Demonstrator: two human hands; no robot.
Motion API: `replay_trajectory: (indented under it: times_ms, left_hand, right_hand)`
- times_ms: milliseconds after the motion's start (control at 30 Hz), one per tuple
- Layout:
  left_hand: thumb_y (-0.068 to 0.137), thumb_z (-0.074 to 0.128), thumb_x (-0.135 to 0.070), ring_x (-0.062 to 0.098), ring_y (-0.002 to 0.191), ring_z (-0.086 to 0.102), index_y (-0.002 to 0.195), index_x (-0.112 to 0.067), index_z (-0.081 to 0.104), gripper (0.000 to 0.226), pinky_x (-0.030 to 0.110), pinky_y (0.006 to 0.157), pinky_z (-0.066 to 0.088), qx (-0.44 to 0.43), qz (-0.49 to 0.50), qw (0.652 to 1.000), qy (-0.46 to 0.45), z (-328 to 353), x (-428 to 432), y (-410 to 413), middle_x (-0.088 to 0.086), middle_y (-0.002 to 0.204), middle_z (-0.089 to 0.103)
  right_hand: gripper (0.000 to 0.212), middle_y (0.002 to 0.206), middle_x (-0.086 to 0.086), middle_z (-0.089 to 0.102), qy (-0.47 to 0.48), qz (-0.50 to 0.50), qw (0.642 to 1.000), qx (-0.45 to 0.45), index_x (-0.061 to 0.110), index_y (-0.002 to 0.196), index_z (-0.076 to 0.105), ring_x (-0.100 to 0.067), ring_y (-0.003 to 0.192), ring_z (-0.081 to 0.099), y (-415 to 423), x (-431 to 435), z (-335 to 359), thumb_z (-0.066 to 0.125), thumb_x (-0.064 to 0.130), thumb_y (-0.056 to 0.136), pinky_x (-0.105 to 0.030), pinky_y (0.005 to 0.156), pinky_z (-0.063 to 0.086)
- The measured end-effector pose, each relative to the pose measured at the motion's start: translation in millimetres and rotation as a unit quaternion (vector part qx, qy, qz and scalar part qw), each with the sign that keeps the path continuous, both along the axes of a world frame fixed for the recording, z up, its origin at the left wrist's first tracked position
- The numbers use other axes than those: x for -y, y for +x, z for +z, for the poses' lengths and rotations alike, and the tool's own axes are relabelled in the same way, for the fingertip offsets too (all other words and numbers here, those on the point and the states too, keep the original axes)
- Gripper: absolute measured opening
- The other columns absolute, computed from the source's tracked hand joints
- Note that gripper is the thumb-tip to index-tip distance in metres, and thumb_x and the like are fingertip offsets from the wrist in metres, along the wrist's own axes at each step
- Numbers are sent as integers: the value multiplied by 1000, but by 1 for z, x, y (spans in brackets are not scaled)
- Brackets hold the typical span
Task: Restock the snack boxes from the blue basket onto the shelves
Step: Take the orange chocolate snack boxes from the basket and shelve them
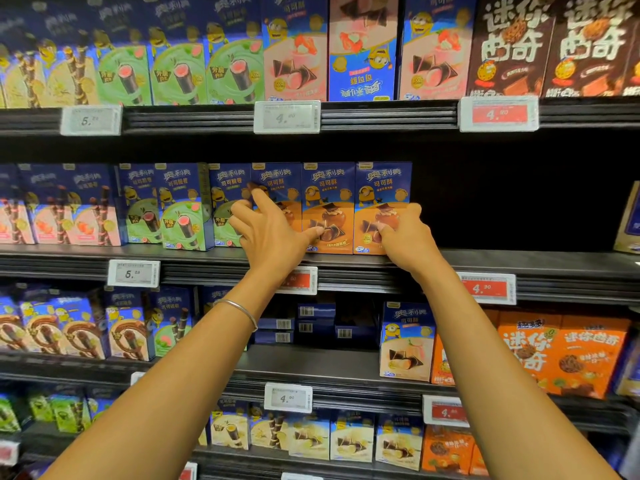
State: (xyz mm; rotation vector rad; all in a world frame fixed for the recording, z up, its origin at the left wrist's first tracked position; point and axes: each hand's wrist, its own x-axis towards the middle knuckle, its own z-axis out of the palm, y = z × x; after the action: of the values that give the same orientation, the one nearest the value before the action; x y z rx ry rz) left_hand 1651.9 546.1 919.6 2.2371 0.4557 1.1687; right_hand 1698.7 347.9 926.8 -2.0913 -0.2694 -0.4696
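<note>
Both arms reach up to the middle shelf [519, 263], where three orange-fronted snack boxes stand upright side by side, touching, just above the centre of the view. The left hand [273, 230] is spread wide over the left orange box [277, 181]: its index finger points toward twelve o'clock on the box front, the other fingers are bent at the box's nine o'clock edge, and the thumb stretches to three o'clock until its tip touches the middle orange box [328, 199]. I cannot tell whether the bent fingers hook that edge or only lie against it. The right hand [407, 237] grips the right orange box [382, 192], the thumb pressing low on the front and the fingers curled round the three o'clock edge. All three boxes sit at the shelf's front lip. At nine o'clock of the row, green-fronted boxes [183, 209] stand just beside the left orange box; at three o'clock the shelf runs on dark. A thin silver bracelet [242, 311] circles the left wrist. At six o'clock of the left hand a red price tag [299, 280] is partly hidden by the wrist, and another red tag [488, 288] hangs at four o'clock of the right hand. On the shelf below, blue boxes lying flat [311, 323] show their barcodes between the two forearms.
</note>
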Motion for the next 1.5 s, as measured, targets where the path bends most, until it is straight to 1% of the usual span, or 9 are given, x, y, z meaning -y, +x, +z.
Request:
replay_trajectory:
  times_ms: [200,333,500,700,867,1000,1200,1400,1500]
  left_hand:
    - [69,93,-61,41,137,27,154,-8,20,123,49,106,42,0,-36,999,-15,0,-6,-4,21,151,23]
    - [78,87,-59,40,146,23,167,-10,4,131,48,114,38,15,-78,996,-28,-2,-12,-16,20,160,16]
    - [91,81,-44,13,144,23,169,-9,4,115,20,111,25,98,-170,979,-62,-5,-10,-48,14,163,18]
    - [100,71,-35,5,128,56,160,-4,33,78,20,103,50,211,-258,936,-109,-56,-5,-93,13,147,52]
    - [104,59,-8,14,113,64,147,11,43,49,26,94,53,233,-252,929,-137,-175,5,-122,18,127,60]
    - [106,55,-16,33,108,65,139,-8,52,34,64,91,55,144,-215,941,-220,-290,37,-165,18,122,64]
    - [104,55,-38,27,98,69,125,-16,62,32,25,78,56,-50,-122,887,-442,-427,93,-223,15,112,70]
    - [113,45,-19,30,98,68,117,-11,66,23,52,94,55,-205,-51,810,-547,-567,115,-256,15,110,71]
    - [114,44,-31,15,83,76,111,-10,70,34,37,77,63,-222,-31,773,-594,-652,118,-269,3,95,78]
  right_hand:
    - [39,117,-2,55,51,19,998,-33,17,119,30,-19,100,58,-4,4,4,62,28,100,-23,62,44]
    - [55,128,-5,57,74,18,997,-13,10,137,34,-21,109,56,-18,9,6,64,34,98,-34,80,44]
    - [64,102,28,50,145,47,985,76,16,151,35,9,95,54,-59,11,0,65,33,98,-17,86,40]
    - [41,130,-9,62,241,131,950,146,11,135,49,-14,113,66,-109,11,-58,61,20,97,-34,96,56]
    - [35,121,-11,70,246,209,946,-25,10,132,53,-24,106,72,-129,21,-154,55,21,99,-36,84,59]
    - [27,114,-6,75,231,223,925,-203,15,124,61,-26,104,73,-140,44,-255,55,28,101,-38,85,60]
    - [23,109,-6,76,199,134,844,-480,11,117,66,-26,99,72,-176,85,-424,53,24,105,-36,81,56]
    - [18,109,-12,69,125,40,787,-603,16,104,61,-25,89,68,-202,93,-566,53,32,104,-29,70,46]
    - [19,95,-11,69,102,11,791,-603,15,92,62,-19,76,69,-219,91,-658,58,29,103,-20,55,49]
